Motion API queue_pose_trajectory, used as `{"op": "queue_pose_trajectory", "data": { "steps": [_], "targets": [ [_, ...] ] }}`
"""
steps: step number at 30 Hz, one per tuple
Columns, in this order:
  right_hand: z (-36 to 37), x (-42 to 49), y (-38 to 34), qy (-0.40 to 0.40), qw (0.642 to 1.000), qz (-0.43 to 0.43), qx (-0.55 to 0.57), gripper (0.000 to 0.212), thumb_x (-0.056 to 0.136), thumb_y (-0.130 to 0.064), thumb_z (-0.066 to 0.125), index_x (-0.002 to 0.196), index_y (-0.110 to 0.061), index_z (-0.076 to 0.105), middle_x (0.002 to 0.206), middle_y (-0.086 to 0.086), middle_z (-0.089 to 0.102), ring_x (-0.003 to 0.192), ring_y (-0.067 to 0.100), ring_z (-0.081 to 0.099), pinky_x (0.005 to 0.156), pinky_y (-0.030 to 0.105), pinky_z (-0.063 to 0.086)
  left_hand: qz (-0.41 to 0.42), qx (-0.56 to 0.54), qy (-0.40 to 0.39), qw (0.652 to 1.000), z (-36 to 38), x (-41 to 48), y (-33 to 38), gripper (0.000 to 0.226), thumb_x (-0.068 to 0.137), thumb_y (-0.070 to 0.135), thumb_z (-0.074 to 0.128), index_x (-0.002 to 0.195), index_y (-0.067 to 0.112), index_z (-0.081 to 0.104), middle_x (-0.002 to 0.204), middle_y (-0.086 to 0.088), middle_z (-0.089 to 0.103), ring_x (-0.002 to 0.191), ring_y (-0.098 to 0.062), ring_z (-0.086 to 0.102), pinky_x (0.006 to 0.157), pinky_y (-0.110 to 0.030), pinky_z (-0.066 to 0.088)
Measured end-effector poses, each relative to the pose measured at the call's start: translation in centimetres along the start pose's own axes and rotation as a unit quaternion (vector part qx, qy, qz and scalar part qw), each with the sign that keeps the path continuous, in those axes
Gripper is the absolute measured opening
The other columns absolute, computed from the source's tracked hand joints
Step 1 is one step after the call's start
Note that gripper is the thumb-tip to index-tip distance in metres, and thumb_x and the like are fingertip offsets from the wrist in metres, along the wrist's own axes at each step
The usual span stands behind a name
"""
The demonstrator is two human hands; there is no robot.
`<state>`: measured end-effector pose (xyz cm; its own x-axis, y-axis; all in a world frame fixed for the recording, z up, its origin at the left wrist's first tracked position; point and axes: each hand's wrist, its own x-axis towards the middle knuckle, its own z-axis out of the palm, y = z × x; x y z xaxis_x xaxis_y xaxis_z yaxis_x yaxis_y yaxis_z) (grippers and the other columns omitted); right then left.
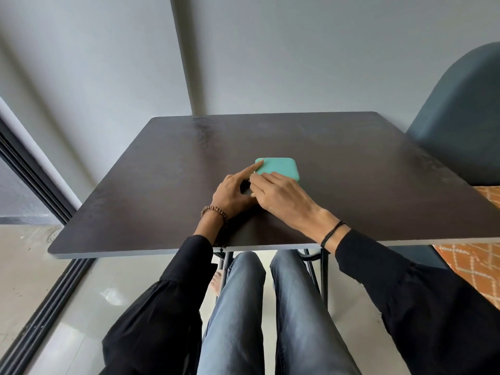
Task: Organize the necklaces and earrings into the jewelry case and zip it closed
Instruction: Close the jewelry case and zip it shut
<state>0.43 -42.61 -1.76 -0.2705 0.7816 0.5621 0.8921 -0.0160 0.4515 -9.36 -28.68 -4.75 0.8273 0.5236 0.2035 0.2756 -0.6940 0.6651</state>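
A teal jewelry case (280, 169) lies closed near the middle of the dark table (351, 171). My left hand (232, 193) presses its straight index finger on the case's left corner, with the other fingers curled under. My right hand (278, 197) sits at the case's near left edge, where thumb and fingertips pinch what seems to be the zipper pull. The pull itself is hidden by the fingers. No necklaces or earrings are visible.
A blue-grey chair (460, 125) stands at the table's right side. An orange patterned rug (476, 263) lies on the floor to the right, and a sliding-door track (40, 307) runs along the left. My knees are under the near table edge.
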Motion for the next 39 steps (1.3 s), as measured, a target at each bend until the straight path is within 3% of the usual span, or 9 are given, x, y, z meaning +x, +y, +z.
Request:
{"op": "queue_pose_trajectory", "data": {
  "steps": [2,4,7,10,13,16,22,28,39],
  "targets": [
    [-0.3,-0.8,0.3,0.007,1.000,0.006,0.021,0.021,0.077,0.010,0.073,0.081,-0.008,0.062,0.085,0.009,0.061,0.066,0.023,0.063,0.060,0.034,0.054,0.003,-0.014,0.000,1.000,-0.1,-0.1,0.3,0.086,0.065,0.060,0.063,0.145,0.060,0.031,0.125,0.010,0.065,0.118,-0.019,0.057,0.102,-0.046,0.049],
    [-0.6,-2.0,0.6,0.004,0.999,0.014,0.040,0.015,0.081,0.006,0.065,0.080,-0.008,0.063,0.083,0.008,0.060,0.064,0.022,0.063,0.057,0.033,0.053,0.007,-0.033,0.004,0.999,-0.1,-0.1,0.3,0.091,0.061,0.070,0.070,0.143,0.061,0.032,0.129,0.009,0.064,0.124,-0.017,0.055,0.106,-0.045,0.047],
    [-0.1,-3.9,0.8,0.007,0.978,0.146,0.149,0.013,0.089,0.003,0.061,0.085,-0.008,0.067,0.088,0.005,0.062,0.071,0.021,0.064,0.065,0.033,0.059,0.011,-0.049,0.010,0.999,0.1,0.0,0.0,0.097,0.055,0.082,0.074,0.142,0.061,0.036,0.135,0.012,0.060,0.128,-0.013,0.053,0.108,-0.043,0.046],
    [0.4,-4.9,0.6,0.034,0.906,0.302,0.296,0.005,0.084,-0.002,0.077,0.085,-0.007,0.076,0.088,0.003,0.072,0.076,0.018,0.069,0.072,0.036,0.059,0.010,-0.066,0.011,0.998,0.1,0.0,0.2,0.098,0.056,0.073,0.080,0.143,0.054,0.040,0.138,0.011,0.059,0.129,-0.011,0.053,0.112,-0.039,0.044],
    [-0.1,-4.6,0.6,0.055,0.820,0.425,0.380,0.008,0.080,-0.003,0.082,0.084,-0.010,0.081,0.083,0.000,0.079,0.074,0.007,0.073,0.075,0.024,0.060,0.022,-0.073,0.008,0.997,0.0,0.0,0.2,0.096,0.060,0.068,0.082,0.145,0.049,0.041,0.139,0.009,0.059,0.128,-0.011,0.055,0.112,-0.039,0.043],
    [-0.7,-4.3,1.0,0.039,0.773,0.468,0.426,0.009,0.079,-0.007,0.085,0.084,-0.011,0.080,0.081,-0.003,0.078,0.074,0.004,0.073,0.075,0.016,0.058,0.021,-0.075,0.009,0.997,0.0,0.2,0.2,0.094,0.058,0.076,0.079,0.141,0.052,0.043,0.141,0.009,0.057,0.128,-0.012,0.055,0.111,-0.042,0.045],
    [-1.4,-5.7,2.4,0.016,0.757,0.495,0.426,0.013,0.077,-0.013,0.083,0.081,-0.017,0.071,0.076,-0.010,0.072,0.069,-0.001,0.065,0.063,0.008,0.047,0.031,-0.086,0.025,0.996,0.1,0.7,-0.2,0.083,0.060,0.071,0.081,0.134,0.048,0.052,0.136,0.014,0.059,0.124,-0.007,0.057,0.108,-0.042,0.047],
    [-0.8,-7.3,5.1,0.014,0.739,0.534,0.411,0.021,0.075,-0.015,0.083,0.079,-0.023,0.064,0.078,-0.007,0.075,0.063,0.000,0.062,0.063,0.012,0.049,0.027,-0.091,0.021,0.995,0.2,0.7,0.0,0.079,0.062,0.068,0.081,0.133,0.046,0.053,0.135,0.018,0.059,0.124,-0.001,0.056,0.110,-0.040,0.045],
    [3.3,-5.3,8.7,0.010,0.740,0.567,0.361,0.024,0.075,-0.023,0.082,0.076,-0.029,0.059,0.077,-0.015,0.073,0.073,0.007,0.069,0.076,0.037,0.060,0.019,-0.074,0.027,0.997,0.2,0.6,0.1,0.079,0.062,0.072,0.078,0.132,0.048,0.051,0.136,0.019,0.059,0.125,-0.001,0.056,0.110,-0.041,0.044]
  ]
}}
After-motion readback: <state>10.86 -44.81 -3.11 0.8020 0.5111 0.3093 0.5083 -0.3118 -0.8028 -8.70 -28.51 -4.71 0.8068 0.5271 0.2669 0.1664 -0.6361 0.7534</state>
